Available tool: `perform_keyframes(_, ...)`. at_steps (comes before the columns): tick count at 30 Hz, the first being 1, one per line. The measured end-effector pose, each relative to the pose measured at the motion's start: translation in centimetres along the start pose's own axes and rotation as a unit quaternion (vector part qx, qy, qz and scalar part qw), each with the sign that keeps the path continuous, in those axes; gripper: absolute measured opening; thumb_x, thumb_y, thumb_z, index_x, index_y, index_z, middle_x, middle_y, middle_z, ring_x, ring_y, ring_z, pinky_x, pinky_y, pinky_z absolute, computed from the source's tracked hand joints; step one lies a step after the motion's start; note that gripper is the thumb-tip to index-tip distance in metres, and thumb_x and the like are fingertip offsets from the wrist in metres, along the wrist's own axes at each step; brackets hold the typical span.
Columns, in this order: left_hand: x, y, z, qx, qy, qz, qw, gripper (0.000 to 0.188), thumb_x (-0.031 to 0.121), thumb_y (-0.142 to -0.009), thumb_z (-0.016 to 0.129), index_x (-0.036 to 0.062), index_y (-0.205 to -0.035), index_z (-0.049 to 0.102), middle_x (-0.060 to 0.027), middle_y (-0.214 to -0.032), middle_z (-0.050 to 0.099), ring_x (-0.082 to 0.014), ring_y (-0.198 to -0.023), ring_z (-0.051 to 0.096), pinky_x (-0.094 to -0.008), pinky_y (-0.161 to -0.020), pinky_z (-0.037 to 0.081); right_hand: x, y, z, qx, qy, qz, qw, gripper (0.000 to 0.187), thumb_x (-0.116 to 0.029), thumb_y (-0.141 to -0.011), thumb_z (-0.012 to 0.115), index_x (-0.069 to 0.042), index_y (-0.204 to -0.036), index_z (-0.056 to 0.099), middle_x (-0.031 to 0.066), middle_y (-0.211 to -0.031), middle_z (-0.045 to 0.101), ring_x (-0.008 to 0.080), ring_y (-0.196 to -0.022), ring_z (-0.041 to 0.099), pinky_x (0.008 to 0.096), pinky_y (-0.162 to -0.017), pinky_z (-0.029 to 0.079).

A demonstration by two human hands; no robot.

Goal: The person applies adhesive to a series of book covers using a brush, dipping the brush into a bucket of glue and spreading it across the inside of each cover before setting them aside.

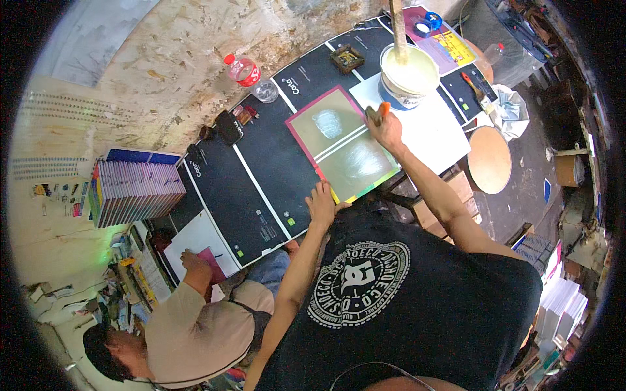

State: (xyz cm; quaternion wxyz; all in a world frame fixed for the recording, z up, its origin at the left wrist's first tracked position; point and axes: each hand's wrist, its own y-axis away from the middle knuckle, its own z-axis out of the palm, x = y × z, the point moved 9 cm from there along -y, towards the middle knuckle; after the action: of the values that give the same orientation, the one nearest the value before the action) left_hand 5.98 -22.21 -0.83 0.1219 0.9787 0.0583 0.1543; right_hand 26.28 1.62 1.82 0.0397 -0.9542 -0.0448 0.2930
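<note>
A flat book cover (349, 153) lies on the table: two greyish boards with a narrow strip between them, inside a pink, yellow and green border. Whitish wet-looking smears (329, 124) show on both boards. My left hand (321, 207) rests at its near left corner, fingers spread and touching the border. Above its right edge my right hand (389, 132) is closed around an orange-handled brush (385, 109); the dark end of it is partly hidden. Just beyond stands a white bucket (405, 96) of creamy paste with a wooden stick (398, 32) upright in it.
Black sheets (241, 195) cover the table. A plastic bottle (251, 77) and a small dark tray (346, 59) stand at the back. Another brush (478, 92) lies right. Stacked books (137, 192) stand left; a co-worker (202, 326) sits near left, hand on a white sheet.
</note>
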Motion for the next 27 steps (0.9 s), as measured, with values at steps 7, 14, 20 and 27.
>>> perform_keyframes(7, 0.7, -0.6, -0.1, -0.034, -0.011, -0.028, 0.999, 0.104, 0.067, -0.063, 0.075, 0.0027, -0.137, 0.041, -0.0138, -0.135, 0.045, -0.0356, -0.118, 0.053, -0.0629, -0.088, 0.042, -11.9, 2.2, 8.9, -0.118, -0.145, -0.098, 0.977, 0.042, -0.040, -0.081, 0.068, -0.001, -0.097, 0.064, 0.0270, -0.089, 0.067, 0.0435, -0.085, 0.066, 0.0502, -0.079, 0.054)
perform_keyframes(14, -0.5, 0.0, 0.6, -0.022, 0.001, -0.032, 0.999, 0.103, 0.066, -0.063, 0.077, 0.0034, -0.137, 0.041, -0.0142, -0.137, 0.044, -0.0360, -0.120, 0.052, -0.0621, -0.087, 0.042, -0.1, -2.6, -3.1, 0.097, -0.023, -0.075, 0.992, 0.029, -0.036, -0.085, 0.063, -0.010, -0.097, 0.066, 0.0188, -0.071, 0.065, 0.0381, -0.066, 0.066, 0.0506, -0.062, 0.054)
perform_keyframes(20, 0.5, -0.6, 0.5, -0.058, -0.011, -0.018, 0.998, 0.096, 0.063, -0.067, 0.077, 0.0038, -0.134, 0.042, -0.0128, -0.137, 0.043, -0.0357, -0.122, 0.051, -0.0649, -0.090, 0.041, -7.2, 5.6, 4.1, -0.065, -0.139, -0.095, 0.984, 0.035, -0.040, -0.082, 0.065, -0.006, -0.090, 0.068, 0.0239, -0.080, 0.068, 0.0403, -0.076, 0.068, 0.0485, -0.071, 0.055)
perform_keyframes(27, 0.7, -0.1, 0.6, -0.032, -0.011, -0.001, 0.999, 0.094, 0.058, -0.069, 0.079, 0.0028, -0.134, 0.040, -0.0134, -0.139, 0.041, -0.0363, -0.122, 0.050, -0.0661, -0.090, 0.038, 3.0, 3.5, -6.2, 0.028, -0.077, 0.054, 0.995, 0.036, -0.037, -0.094, 0.056, -0.006, -0.079, 0.066, 0.0172, -0.068, 0.066, 0.0365, -0.063, 0.067, 0.0452, -0.059, 0.054)
